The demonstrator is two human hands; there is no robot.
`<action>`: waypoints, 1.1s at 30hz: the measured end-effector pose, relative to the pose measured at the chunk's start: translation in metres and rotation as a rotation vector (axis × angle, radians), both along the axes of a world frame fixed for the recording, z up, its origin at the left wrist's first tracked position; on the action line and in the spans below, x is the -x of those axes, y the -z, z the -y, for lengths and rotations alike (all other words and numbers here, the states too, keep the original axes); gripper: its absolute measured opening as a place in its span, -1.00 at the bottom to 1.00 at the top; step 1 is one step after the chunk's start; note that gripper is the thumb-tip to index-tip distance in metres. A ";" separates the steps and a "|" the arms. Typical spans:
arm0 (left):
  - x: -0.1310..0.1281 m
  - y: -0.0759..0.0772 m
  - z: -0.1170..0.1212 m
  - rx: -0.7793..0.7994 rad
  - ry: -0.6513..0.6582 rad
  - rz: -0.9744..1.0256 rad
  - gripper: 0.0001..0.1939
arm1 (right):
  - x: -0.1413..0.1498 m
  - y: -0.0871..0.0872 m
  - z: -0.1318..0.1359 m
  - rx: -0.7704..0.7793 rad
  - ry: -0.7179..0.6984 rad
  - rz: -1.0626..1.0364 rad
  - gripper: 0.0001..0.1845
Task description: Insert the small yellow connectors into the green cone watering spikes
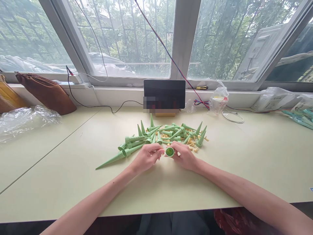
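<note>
My right hand (184, 156) is closed around a green plastic cone spike (170, 151), whose round open end faces me. Just left of it, my left hand (149, 156) pinches a small yellow plastic piece (163, 152), mostly covered by the fingertips. The two hands are close together above the near side of a pile of similar green spikes (137, 138). Several spikes stand upright on their wide ends, while others lie on their sides. Small yellow pieces (192, 143) are scattered among them, mostly toward the right of the pile.
Behind the pile, a dark-screened tablet (164, 93) leans on a stand on the pale table (110, 192). A brown bag (45, 93) and clear plastic wrap (29, 119) lie at the left. Cables, a bagged cup (218, 101) and plastic bags (271, 99) sit along the window ledge.
</note>
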State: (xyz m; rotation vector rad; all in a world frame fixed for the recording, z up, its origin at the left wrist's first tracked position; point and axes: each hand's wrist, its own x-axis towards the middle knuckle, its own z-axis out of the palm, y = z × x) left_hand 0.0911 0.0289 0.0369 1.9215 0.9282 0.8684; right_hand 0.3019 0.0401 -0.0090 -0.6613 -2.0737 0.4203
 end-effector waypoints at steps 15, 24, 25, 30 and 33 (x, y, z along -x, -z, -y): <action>-0.004 0.005 -0.003 0.193 -0.097 0.128 -0.48 | 0.004 -0.006 0.001 -0.170 0.070 0.000 -0.83; -0.003 0.003 -0.003 0.457 -0.024 0.206 -0.37 | 0.003 -0.009 0.002 -0.318 0.106 0.006 -0.63; -0.003 0.003 -0.003 0.478 -0.001 0.217 -0.36 | 0.003 -0.009 0.002 -0.333 0.104 0.009 -0.61; -0.002 0.006 -0.004 0.529 0.072 0.267 -0.43 | 0.004 -0.008 0.003 -0.401 0.094 0.022 -0.54; -0.001 0.008 -0.003 0.532 0.074 0.261 -0.46 | 0.004 -0.005 0.003 -0.415 0.102 0.026 -0.57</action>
